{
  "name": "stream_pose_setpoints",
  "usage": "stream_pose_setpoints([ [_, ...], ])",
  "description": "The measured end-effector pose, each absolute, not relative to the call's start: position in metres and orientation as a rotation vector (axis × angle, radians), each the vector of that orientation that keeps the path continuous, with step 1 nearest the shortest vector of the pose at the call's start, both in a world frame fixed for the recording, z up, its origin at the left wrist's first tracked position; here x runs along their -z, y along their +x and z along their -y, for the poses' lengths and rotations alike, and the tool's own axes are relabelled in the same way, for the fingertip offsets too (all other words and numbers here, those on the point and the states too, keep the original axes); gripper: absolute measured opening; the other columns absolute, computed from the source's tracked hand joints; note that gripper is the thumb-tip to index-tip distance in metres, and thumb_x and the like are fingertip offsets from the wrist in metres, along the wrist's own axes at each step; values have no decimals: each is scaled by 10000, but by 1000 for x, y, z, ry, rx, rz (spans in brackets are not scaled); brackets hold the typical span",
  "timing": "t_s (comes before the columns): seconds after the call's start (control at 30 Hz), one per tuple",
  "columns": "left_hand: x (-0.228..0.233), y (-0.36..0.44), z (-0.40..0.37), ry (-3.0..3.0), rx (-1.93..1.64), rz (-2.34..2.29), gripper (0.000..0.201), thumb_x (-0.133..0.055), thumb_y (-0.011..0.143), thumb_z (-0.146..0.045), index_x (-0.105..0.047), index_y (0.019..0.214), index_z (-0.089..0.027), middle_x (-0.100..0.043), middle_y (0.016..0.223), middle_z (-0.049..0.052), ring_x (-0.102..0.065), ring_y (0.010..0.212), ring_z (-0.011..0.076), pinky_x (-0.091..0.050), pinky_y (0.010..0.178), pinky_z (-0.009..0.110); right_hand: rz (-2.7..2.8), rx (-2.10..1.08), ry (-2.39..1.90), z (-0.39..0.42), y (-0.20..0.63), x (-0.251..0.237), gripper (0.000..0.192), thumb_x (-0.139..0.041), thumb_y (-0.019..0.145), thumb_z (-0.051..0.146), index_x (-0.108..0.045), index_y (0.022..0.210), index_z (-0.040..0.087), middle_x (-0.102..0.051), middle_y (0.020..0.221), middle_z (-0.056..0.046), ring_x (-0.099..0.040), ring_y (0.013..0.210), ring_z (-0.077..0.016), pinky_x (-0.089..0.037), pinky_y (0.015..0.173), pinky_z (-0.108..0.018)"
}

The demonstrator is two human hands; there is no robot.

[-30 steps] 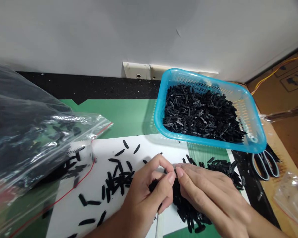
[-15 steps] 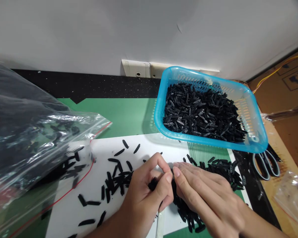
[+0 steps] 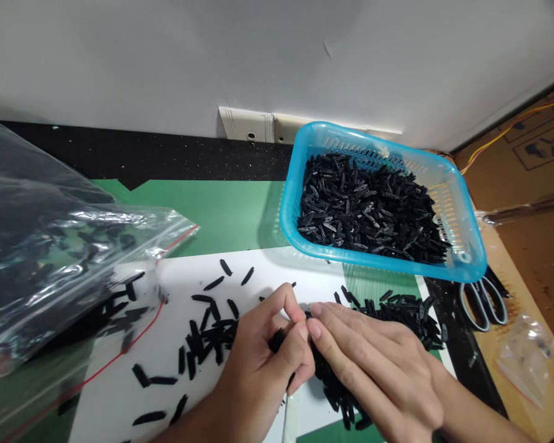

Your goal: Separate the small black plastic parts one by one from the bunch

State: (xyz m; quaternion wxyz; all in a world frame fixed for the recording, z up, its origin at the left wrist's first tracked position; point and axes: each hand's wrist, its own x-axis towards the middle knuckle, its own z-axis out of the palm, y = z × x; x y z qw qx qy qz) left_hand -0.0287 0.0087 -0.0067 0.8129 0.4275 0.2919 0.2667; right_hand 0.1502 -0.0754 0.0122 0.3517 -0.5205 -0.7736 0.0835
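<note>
My left hand (image 3: 272, 363) is closed, its thumb and index fingertip pinched together. Small black slivers (image 3: 276, 340) show inside the curl of its fingers. Beside it my right hand (image 3: 373, 363) lies with fingers stretched out, palm down over a heap of the same black pieces (image 3: 340, 397), its fingertips near the left fingertips. Below the left hand a narrow white strip (image 3: 291, 418) sticks out; its upper end is hidden. Loose black pieces (image 3: 207, 338) lie scattered on the white sheet (image 3: 221, 400) to the left, and another heap (image 3: 409, 314) is behind the right hand.
A blue plastic basket (image 3: 383, 264) full of black pieces stands at the back. On the left is a clear zip bag (image 3: 74, 258) with black pieces in it. Scissors (image 3: 482, 304) and a small clear bag (image 3: 526, 357) lie right. A wall (image 3: 166, 61) closes off the back.
The whole scene has shifted slightly left in view. Both hands keep almost the same pose, with the right fingertips a little closer to the left fingertips.
</note>
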Motion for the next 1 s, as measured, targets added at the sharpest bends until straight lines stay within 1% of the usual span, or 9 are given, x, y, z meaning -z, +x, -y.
stream_pose_setpoints([
  [0.13,7,-26,-10,930,-570,-612,326,-583,1168,-428,-476,916,-251,-491,514,-124,-280,444,63,-248,487,204,2071,-135,-1198,66,164,-4,421,-636,1118,114,-674,1535,76,-848,1353,-161,-829,1273,-323,-727,1083,-404],
  [0.17,7,-26,-10,930,-565,-616,324,-584,1167,-427,-474,918,-252,-490,511,-125,-278,445,65,-249,488,206,2060,-133,-1171,63,167,-2,431,-633,1111,108,-673,1540,83,-853,1342,-157,-841,1244,-322,-734,1065,-396],
  [0.3,9,-27,-9,938,-568,-602,293,-560,1181,-403,-474,945,-254,-505,524,-123,-288,453,67,-258,504,210,1995,-275,-1164,55,170,-1,428,-632,1053,-7,-683,1477,8,-888,1217,-181,-871,1167,-303,-732,1059,-379],
  [0.4,10,-28,-8,940,-590,-589,277,-546,1188,-375,-480,949,-251,-514,533,-116,-302,457,70,-265,512,217,1916,-329,-1214,53,166,-3,376,-713,1007,-21,-744,1375,51,-914,1105,-131,-905,1033,-265,-735,1021,-307],
  [0.5,7,-27,-8,949,-579,-615,309,-545,1187,-384,-467,918,-252,-495,530,-115,-306,467,75,-279,518,221,1882,-296,-1243,55,165,-3,329,-703,1017,-1,-767,1328,86,-920,1078,-100,-914,963,-242,-739,987,-269],
  [0.63,5,-26,-8,980,-583,-664,323,-546,1184,-431,-464,925,-257,-495,527,-118,-313,459,78,-271,501,216,1819,-216,-1295,61,167,-9,438,-728,994,-11,-752,1405,140,-918,1128,-69,-916,938,-223,-752,955,-252],
  [0.7,6,-26,-6,988,-582,-663,304,-532,1191,-425,-472,945,-256,-502,540,-116,-320,465,78,-271,504,215,1769,-222,-1332,60,168,-15,457,-729,982,-19,-761,1400,163,-920,1109,-65,-916,876,-213,-768,885,-242],
  [0.83,9,-31,-3,969,-568,-628,265,-526,1194,-403,-493,975,-260,-472,565,-109,-329,501,93,-271,520,229,1665,-240,-1338,53,166,-18,429,-707,989,-25,-800,1339,205,-923,975,-49,-899,744,-211,-771,701,-239],
  [1.0,8,-33,-3,1003,-479,-643,268,-548,1178,-477,-525,1018,-264,-454,578,-100,-328,515,105,-268,513,245,1538,-359,-1328,45,164,-16,321,-740,981,5,-858,1193,214,-912,906,-40,-879,693,-215,-756,646,-262],
])
